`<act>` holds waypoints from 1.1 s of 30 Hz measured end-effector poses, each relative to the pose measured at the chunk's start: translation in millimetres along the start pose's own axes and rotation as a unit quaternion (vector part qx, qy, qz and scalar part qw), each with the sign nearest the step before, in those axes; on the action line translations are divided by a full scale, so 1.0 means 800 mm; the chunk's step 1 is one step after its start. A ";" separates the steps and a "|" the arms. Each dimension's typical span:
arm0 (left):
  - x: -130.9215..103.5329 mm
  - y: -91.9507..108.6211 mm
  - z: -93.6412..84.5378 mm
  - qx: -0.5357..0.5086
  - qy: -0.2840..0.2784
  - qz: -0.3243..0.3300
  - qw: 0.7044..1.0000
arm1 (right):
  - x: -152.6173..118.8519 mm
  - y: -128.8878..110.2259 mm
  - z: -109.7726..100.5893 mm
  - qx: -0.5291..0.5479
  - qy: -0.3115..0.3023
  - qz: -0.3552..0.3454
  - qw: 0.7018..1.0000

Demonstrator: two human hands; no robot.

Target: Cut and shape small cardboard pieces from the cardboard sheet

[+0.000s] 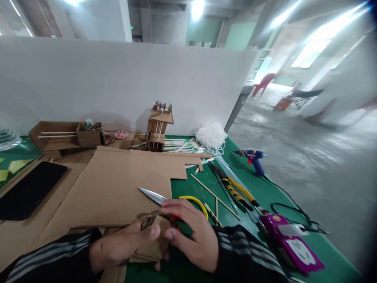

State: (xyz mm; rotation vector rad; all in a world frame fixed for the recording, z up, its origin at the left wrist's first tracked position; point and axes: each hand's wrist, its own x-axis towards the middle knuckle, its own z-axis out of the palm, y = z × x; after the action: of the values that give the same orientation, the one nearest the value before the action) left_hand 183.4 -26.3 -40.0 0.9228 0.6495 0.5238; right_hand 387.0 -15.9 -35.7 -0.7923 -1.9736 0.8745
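Near the bottom centre, my left hand (123,244) is closed round a small folded cardboard piece (156,239), its thumb lying on top. My right hand (193,236) curves over the right side of the same piece, fingers bent, with its thumb near the cardboard. Scissors with a silver blade (153,195) and red and yellow handles lie partly beneath my right hand; the blade points left over a large cardboard sheet (126,184). Whether my right fingers also touch the scissors is hidden.
A cardboard tower (157,131) and long cardboard box (59,135) stand behind. White string (210,135), pliers (235,190), a blue glue gun (253,157) and a purple power strip (291,243) lie right. A black phone-like slab (32,190) is left.
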 end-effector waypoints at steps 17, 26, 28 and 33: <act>0.014 -0.010 0.010 -0.128 0.018 -0.014 0.991 | -0.002 0.016 0.013 -0.138 -0.050 -0.007 0.989; 0.013 -0.012 0.015 0.108 0.148 0.046 0.982 | 0.001 0.016 0.018 -0.142 -0.105 -0.017 0.984; 0.012 -0.005 0.013 0.135 0.107 0.063 0.983 | 0.002 0.019 0.016 -0.148 -0.112 -0.028 0.982; 0.015 0.002 0.012 0.176 0.082 0.100 0.976 | 0.002 0.030 0.018 -0.144 -0.108 -0.064 0.982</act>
State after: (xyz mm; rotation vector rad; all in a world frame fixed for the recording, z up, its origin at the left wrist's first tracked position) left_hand 198.2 -22.9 -37.9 1.2967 0.8204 0.6837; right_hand 378.8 -5.9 -60.4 -0.7464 -2.3518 0.6272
